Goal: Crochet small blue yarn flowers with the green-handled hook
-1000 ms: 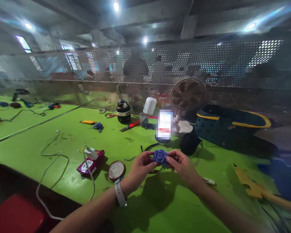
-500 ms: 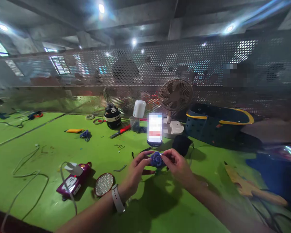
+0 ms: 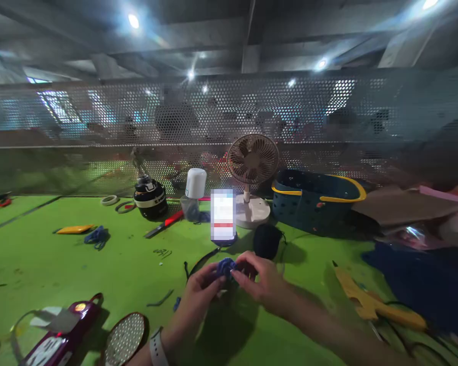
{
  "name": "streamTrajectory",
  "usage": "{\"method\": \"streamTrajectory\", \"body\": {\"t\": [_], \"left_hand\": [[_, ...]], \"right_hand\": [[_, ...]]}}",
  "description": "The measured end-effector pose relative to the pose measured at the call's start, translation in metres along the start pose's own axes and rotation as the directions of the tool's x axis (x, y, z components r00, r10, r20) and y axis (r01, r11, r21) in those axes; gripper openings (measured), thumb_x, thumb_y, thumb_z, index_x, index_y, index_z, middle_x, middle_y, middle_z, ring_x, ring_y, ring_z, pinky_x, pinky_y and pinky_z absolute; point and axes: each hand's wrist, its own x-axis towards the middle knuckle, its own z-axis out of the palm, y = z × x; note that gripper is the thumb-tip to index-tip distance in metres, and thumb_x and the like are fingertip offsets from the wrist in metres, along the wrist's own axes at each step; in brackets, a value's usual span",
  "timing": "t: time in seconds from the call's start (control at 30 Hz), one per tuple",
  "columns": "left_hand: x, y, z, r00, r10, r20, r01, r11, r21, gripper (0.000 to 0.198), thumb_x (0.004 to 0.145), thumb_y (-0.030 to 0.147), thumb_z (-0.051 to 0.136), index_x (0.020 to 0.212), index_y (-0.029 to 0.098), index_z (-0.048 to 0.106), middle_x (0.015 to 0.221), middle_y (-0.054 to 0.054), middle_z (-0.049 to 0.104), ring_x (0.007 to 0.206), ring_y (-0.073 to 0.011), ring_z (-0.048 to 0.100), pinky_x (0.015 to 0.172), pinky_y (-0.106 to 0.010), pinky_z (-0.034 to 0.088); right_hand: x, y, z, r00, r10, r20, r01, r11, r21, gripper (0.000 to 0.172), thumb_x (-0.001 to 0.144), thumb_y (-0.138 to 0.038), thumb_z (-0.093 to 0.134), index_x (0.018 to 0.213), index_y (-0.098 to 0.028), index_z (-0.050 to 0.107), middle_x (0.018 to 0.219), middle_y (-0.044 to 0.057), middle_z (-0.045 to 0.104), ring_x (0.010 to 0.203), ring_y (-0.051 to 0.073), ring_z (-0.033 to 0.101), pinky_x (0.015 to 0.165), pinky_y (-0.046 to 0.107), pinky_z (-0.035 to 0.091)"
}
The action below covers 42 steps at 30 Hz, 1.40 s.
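Observation:
A small blue-purple flower, rolled like a rose from soft cord or fabric [image 3: 226,265], is held just above the green table [image 3: 137,284]. My left hand [image 3: 199,295] pinches its left side between thumb and fingers, a white watch strap on the wrist. On the flower's right side, my right hand [image 3: 260,278] grips its edge with thumb and fingertips. The underside of the flower is hidden by my fingers. A small blue scrap [image 3: 177,304] and a dark strip [image 3: 160,299] lie left of my left hand. Behind the hands stands a lit phone [image 3: 223,216], its screen blurred.
A fan [image 3: 253,160], a blue basket [image 3: 316,203] and a black pouch [image 3: 267,241] stand beyond my hands. To the right lies a yellow glue gun [image 3: 377,305]; at left, a purple power strip [image 3: 61,330] and a round studded disc [image 3: 125,338]. A red-handled knife [image 3: 164,224] lies further back.
The view has swung right and tilted up, so the table things sit further left and lower. Both hands still hold the flower, which has turned, with my left fingers closer around it.

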Motion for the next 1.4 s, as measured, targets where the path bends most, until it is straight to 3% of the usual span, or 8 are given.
{"method": "streamTrajectory", "body": {"t": [0.1,0.17,0.37,0.53,0.77,1.1,1.27,1.4], "left_hand": [[-0.002,0.001,-0.001,0.999,-0.03,-0.012,0.03,0.998,-0.055,0.038,0.066,0.038,0.084,0.098,0.021,0.073,0.092,-0.005,0.075,0.077,-0.0163,0.067,0.063,-0.022,0.046],[-0.002,0.001,0.0,0.999,-0.041,-0.022,0.039,0.997,-0.072,0.039,0.065,0.039,0.085,0.098,0.02,0.072,0.09,-0.005,0.075,0.074,-0.0158,0.067,0.061,-0.022,0.046],[0.0,-0.003,-0.002,0.996,-0.071,-0.062,0.068,0.997,-0.047,0.043,0.066,0.043,0.083,0.099,0.02,0.07,0.09,-0.006,0.075,0.07,-0.0161,0.067,0.059,-0.024,0.045],[0.001,-0.01,-0.006,0.991,-0.081,-0.109,0.078,0.996,-0.034,0.046,0.065,0.045,0.083,0.103,0.021,0.07,0.09,-0.005,0.074,0.069,-0.0153,0.066,0.059,-0.023,0.045],[0.002,-0.017,-0.005,0.983,-0.09,-0.158,0.079,0.994,-0.071,0.051,0.058,0.048,0.086,0.098,0.02,0.073,0.091,-0.006,0.075,0.068,-0.0166,0.065,0.055,-0.023,0.043],[0.0,-0.014,-0.006,0.987,-0.076,-0.142,0.069,0.996,-0.051,0.049,0.057,0.051,0.085,0.093,0.019,0.074,0.086,-0.007,0.074,0.069,-0.0174,0.062,0.058,-0.025,0.044],[-0.001,-0.01,-0.004,0.987,-0.065,-0.144,0.057,0.997,-0.057,0.049,0.056,0.048,0.087,0.093,0.019,0.073,0.083,-0.006,0.073,0.064,-0.0146,0.06,0.055,-0.023,0.04],[-0.001,-0.009,-0.004,0.99,-0.08,-0.114,0.074,0.995,-0.06,0.048,0.06,0.049,0.085,0.096,0.02,0.072,0.083,-0.005,0.073,0.063,-0.0138,0.062,0.055,-0.022,0.04]], "right_hand": [[0.017,0.0,-0.033,1.0,-0.009,-0.004,0.009,1.0,0.026,0.022,0.087,-0.041,0.059,0.09,-0.021,0.066,0.082,0.004,0.071,0.07,0.018,0.063,0.063,0.03,0.048],[0.038,0.014,-0.061,0.994,-0.012,-0.112,0.02,0.997,0.073,0.024,0.089,-0.044,0.056,0.092,-0.022,0.067,0.087,0.006,0.072,0.075,0.019,0.066,0.068,0.032,0.051],[0.11,0.098,-0.119,0.961,0.012,-0.276,-0.007,1.0,0.016,0.033,0.093,-0.036,0.044,0.118,-0.017,0.057,0.112,0.015,0.072,0.107,0.023,0.067,0.096,0.043,0.047],[0.14,0.152,-0.117,0.969,0.024,-0.245,-0.055,0.991,-0.121,0.037,0.093,-0.029,0.044,0.126,-0.016,0.055,0.117,0.017,0.071,0.112,0.026,0.066,0.098,0.046,0.048],[0.154,0.188,-0.102,0.98,-0.062,-0.19,-0.008,0.938,-0.347,0.034,0.097,-0.03,0.048,0.13,-0.024,0.055,0.128,0.011,0.064,0.116,0.025,0.062,0.1,0.045,0.048],[0.152,0.196,-0.094,0.98,-0.144,-0.136,0.041,0.82,-0.572,0.033,0.094,-0.032,0.058,0.124,-0.019,0.057,0.13,0.01,0.057,0.11,0.024,0.06,0.092,0.046,0.052],[0.15,0.176,-0.097,0.983,-0.148,-0.111,0.052,0.796,-0.603,0.042,0.097,-0.03,0.05,0.136,-0.017,0.051,0.136,0.015,0.059,0.125,0.028,0.056,0.107,0.047,0.042],[0.133,0.144,-0.111,0.972,-0.164,-0.168,0.039,0.819,-0.573,0.046,0.097,-0.027,0.036,0.14,-0.019,0.05,0.126,0.012,0.068,0.119,0.027,0.062,0.099,0.039,0.051]]}}
